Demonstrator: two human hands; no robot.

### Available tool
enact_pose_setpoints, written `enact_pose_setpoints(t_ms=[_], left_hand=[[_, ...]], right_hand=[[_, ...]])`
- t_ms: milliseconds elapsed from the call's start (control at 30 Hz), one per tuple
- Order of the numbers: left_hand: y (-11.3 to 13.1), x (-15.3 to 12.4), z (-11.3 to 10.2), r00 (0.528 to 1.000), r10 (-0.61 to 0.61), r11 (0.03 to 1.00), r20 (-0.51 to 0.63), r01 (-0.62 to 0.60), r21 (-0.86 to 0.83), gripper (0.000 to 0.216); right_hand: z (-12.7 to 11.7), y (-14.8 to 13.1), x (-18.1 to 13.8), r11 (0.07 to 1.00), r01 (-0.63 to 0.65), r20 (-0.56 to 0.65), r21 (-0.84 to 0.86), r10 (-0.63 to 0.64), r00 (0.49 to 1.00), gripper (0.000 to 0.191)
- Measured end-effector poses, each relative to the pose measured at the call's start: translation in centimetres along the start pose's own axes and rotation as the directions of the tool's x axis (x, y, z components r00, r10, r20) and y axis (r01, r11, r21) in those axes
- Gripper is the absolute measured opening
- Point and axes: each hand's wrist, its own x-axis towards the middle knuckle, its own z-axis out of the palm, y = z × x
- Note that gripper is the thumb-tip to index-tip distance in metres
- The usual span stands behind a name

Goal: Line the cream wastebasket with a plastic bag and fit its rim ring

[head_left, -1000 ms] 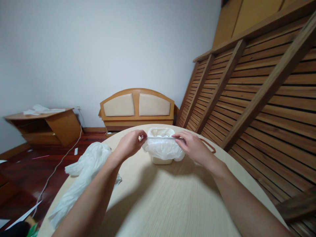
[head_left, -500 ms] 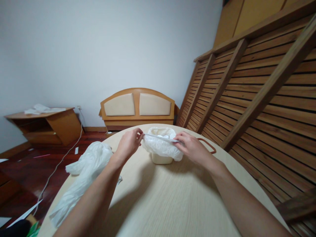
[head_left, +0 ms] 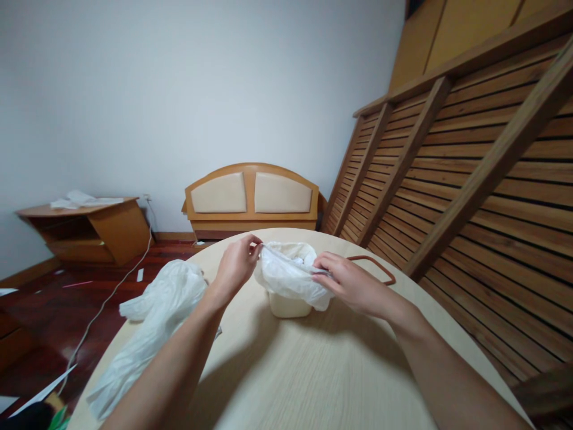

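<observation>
A small cream bin (head_left: 290, 307) stands on the round wooden table (head_left: 331, 370), with a white plastic bag (head_left: 286, 278) lining it and folded down over its outside. My left hand (head_left: 239, 260) pinches the bag's edge at the left of the opening. At the right side, my right hand (head_left: 342, 275) is closed on the same edge, which runs between both hands across the near side of the opening. Something whitish shows inside, too hidden to name. Beyond my right hand lies a reddish-brown loop-shaped handle (head_left: 380, 266), partly covered by the hand.
A crumpled heap of white plastic (head_left: 165, 304) lies on the table's left, beside my left forearm. Slatted wooden panels (head_left: 447, 179) lean at the right. A headboard (head_left: 250, 194) stands behind the table; a low cabinet (head_left: 120, 230) and a cable (head_left: 107, 298) are at left.
The bin sits slightly lower and nearer in view. The bag's edge between my hands has gone from taut and straight to slacker and sloping, and my right hand has come down a little.
</observation>
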Motion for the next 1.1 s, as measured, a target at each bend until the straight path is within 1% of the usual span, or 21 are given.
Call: enact_pose_setpoints(t_ms=[100, 167, 267, 400, 467, 533, 600, 700, 733, 800, 867, 933, 1000, 1100], left_hand=[[0.2, 0.0, -0.1, 1.000, 0.010, 1.000, -0.017, -0.010, 0.021, 0.017], [0.6, -0.1, -0.3, 1.000, 0.011, 1.000, -0.028, -0.010, 0.030, 0.017], [1.2, -0.4, -0.7, 0.998, 0.006, 0.997, -0.063, -0.001, 0.081, 0.017], [2.1, -1.1, -1.5, 0.985, 0.019, 0.947, -0.173, 0.038, 0.319, 0.022], [2.4, -1.4, -1.7, 0.978, 0.028, 0.917, -0.208, 0.057, 0.394, 0.024], [2.6, -1.5, -1.7, 0.975, 0.039, 0.909, -0.221, 0.057, 0.413, 0.023], [2.5, -1.6, -1.6, 0.970, 0.049, 0.914, -0.240, 0.053, 0.403, 0.023], [2.2, -1.4, -1.5, 0.954, 0.060, 0.947, -0.295, 0.039, 0.318, 0.022], [2.1, -1.2, -1.4, 0.949, 0.069, 0.968, -0.307, 0.010, 0.249, 0.021], [2.0, -1.0, -1.1, 0.945, 0.104, 0.995, -0.309, -0.098, 0.034, 0.019], [2.1, -0.9, -0.9, 0.942, 0.152, 0.953, -0.299, -0.220, -0.207, 0.017], [2.5, -0.9, -0.8, 0.937, 0.198, 0.879, -0.286, -0.299, -0.372, 0.018], [3.1, -1.3, -0.8, 0.934, 0.250, 0.825, -0.254, -0.343, -0.449, 0.018], [4.0, -2.1, -1.3, 0.918, 0.376, 0.788, -0.128, -0.390, -0.477, 0.020]], right_hand=[[-0.3, -0.8, -0.1, 0.999, 0.024, 0.029, 0.030, -0.024, 0.999, 0.008], [-0.6, -1.2, -0.1, 0.999, 0.023, 0.024, 0.039, -0.024, 0.999, 0.009], [-0.9, -1.5, 0.0, 0.998, -0.016, -0.034, 0.057, 0.018, 0.999, 0.008], [-1.2, -1.4, 0.1, 0.989, -0.084, -0.128, 0.125, 0.100, 0.987, 0.014], [-1.2, -1.2, 0.1, 0.983, -0.119, -0.162, 0.139, 0.141, 0.977, 0.017], [-1.2, -1.0, 0.2, 0.979, -0.148, -0.184, 0.140, 0.173, 0.968, 0.017], [-1.2, -1.0, 0.2, 0.978, -0.151, -0.200, 0.141, 0.178, 0.963, 0.015], [-1.3, -1.1, 0.3, 0.982, -0.121, -0.233, 0.148, 0.153, 0.960, 0.015], [-1.3, -1.2, 0.3, 0.983, -0.114, -0.241, 0.146, 0.147, 0.959, 0.016], [-1.3, -1.5, 0.3, 0.985, -0.111, -0.244, 0.133, 0.141, 0.960, 0.016], [-1.2, -1.8, 0.4, 0.986, -0.114, -0.232, 0.122, 0.140, 0.963, 0.016], [-1.0, -2.0, 0.4, 0.986, -0.112, -0.222, 0.125, 0.138, 0.965, 0.015], [-0.7, -2.1, 0.4, 0.986, -0.106, -0.216, 0.132, 0.133, 0.967, 0.015], [-0.5, -2.2, 0.4, 0.984, -0.101, -0.218, 0.144, 0.131, 0.967, 0.014]])
